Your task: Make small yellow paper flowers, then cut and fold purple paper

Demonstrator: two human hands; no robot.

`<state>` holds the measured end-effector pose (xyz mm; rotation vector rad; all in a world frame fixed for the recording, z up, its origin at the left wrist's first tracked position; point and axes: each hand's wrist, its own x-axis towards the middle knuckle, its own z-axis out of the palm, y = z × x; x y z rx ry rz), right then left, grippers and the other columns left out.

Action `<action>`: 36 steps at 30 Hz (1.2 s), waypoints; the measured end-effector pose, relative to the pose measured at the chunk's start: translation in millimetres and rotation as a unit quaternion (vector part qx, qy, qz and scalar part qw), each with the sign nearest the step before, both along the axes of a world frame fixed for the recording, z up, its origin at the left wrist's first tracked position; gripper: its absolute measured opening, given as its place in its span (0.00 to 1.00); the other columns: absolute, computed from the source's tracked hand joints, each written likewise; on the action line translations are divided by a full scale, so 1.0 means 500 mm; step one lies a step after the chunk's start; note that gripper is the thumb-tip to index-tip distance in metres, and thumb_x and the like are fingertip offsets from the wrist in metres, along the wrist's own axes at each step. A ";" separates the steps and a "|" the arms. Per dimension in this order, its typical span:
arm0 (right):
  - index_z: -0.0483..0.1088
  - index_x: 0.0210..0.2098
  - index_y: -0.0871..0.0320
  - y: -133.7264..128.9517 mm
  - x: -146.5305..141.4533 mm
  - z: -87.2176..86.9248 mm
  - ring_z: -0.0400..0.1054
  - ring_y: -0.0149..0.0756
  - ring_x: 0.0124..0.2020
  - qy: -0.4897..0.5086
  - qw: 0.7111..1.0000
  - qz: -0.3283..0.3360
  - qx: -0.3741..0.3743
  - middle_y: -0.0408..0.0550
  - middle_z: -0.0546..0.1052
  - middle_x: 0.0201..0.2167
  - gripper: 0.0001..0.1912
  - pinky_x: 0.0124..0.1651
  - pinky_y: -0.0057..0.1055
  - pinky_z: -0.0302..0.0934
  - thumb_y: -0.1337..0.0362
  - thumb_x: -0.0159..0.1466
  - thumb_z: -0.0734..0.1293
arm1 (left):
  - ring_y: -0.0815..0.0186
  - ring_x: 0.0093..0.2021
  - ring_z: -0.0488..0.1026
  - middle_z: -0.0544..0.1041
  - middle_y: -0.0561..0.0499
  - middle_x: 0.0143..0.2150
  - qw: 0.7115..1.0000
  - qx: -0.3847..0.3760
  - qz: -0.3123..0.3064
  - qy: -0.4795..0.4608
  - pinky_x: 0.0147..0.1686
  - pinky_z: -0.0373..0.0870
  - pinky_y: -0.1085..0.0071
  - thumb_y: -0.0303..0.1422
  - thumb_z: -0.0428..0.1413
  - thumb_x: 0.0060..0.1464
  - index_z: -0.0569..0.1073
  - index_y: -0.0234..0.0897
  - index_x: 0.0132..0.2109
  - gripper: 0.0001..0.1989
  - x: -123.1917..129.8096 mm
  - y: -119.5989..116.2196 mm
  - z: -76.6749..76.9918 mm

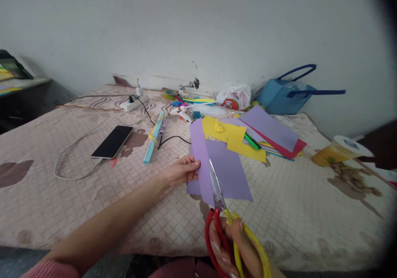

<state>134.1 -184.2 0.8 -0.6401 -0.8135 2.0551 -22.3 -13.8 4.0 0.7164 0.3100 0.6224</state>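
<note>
Between the thumb and fingers of my left hand (184, 171) is a narrow strip of purple paper (201, 156), held upright by its left edge. My right hand (231, 245) is wrapped round the handles, one red and one yellow, of a pair of scissors (218, 189). The blades point up and away along the strip's right edge; whether paper lies between them I cannot tell. Behind the strip, a larger purple sheet (229, 168) lies on the table, partly covered by the strip and my left hand.
Yellow paper (235, 135), a green cutter (252, 141) and stacked purple sheets (269, 127) lie beyond. A glue gun (182, 113) is at the back. Left are a rolled blue paper (154, 139), a phone (112, 142) and a power strip (133, 103). A drink cup (331, 152) and blue bag (282, 98) stand right.
</note>
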 end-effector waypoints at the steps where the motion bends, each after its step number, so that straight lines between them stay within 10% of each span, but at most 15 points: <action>1: 0.62 0.29 0.60 -0.001 0.000 0.002 0.50 0.18 0.12 0.003 1.000 -0.005 -0.001 0.36 0.61 0.16 0.32 0.14 0.17 0.45 0.34 0.57 0.55 | 0.68 0.29 0.77 0.79 0.49 0.29 1.000 0.001 -0.003 0.001 0.32 0.74 0.75 0.32 0.65 0.45 0.74 0.30 0.37 0.13 0.000 0.000 -0.001; 36: 0.62 0.30 0.60 0.002 0.000 0.021 0.49 0.18 0.12 -0.008 1.000 -0.004 0.001 0.36 0.62 0.17 0.32 0.15 0.18 0.47 0.34 0.58 0.54 | 0.68 0.30 0.77 0.79 0.49 0.29 0.999 -0.004 -0.028 0.014 0.33 0.74 0.74 0.32 0.66 0.43 0.74 0.30 0.36 0.14 0.003 -0.004 -0.003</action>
